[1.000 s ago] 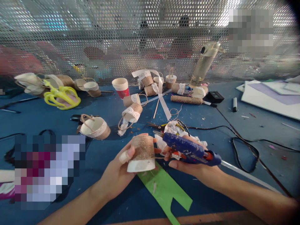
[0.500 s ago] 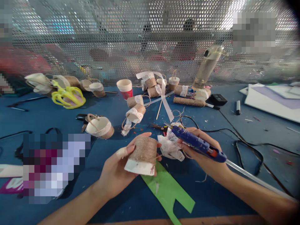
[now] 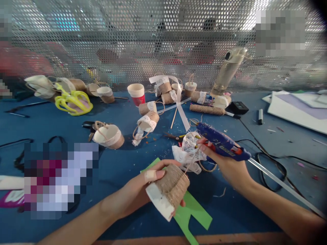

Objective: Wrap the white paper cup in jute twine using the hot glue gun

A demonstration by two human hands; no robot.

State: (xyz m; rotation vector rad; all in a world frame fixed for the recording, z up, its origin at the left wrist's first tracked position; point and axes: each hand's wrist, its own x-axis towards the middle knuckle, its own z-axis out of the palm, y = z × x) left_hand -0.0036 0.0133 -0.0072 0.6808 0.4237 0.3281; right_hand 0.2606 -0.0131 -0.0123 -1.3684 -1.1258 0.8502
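My left hand [image 3: 139,194] grips a paper cup wrapped in brown twine [image 3: 170,190], tilted on its side with the white rim toward me. A bandage sits on one finger. My right hand [image 3: 224,163] holds a blue hot glue gun [image 3: 222,144], nozzle pointing up-left, and pinches the loose twine strand that runs from the cup. Crumpled white lace [image 3: 187,153] lies between the two hands on the blue table [image 3: 127,163].
A green paper cut-out [image 3: 191,211] lies under the cup. Several twine-wrapped cups, a red cup [image 3: 136,94], yellow scissors [image 3: 73,100], a twine spool [image 3: 205,109], a bottle [image 3: 228,69] and black cables [image 3: 270,163] crowd the table. A perforated metal screen stands behind.
My left hand lowered the cup and tipped it sideways toward me. My right hand drew back and up to the right with the glue gun, pulling the twine strand taut.
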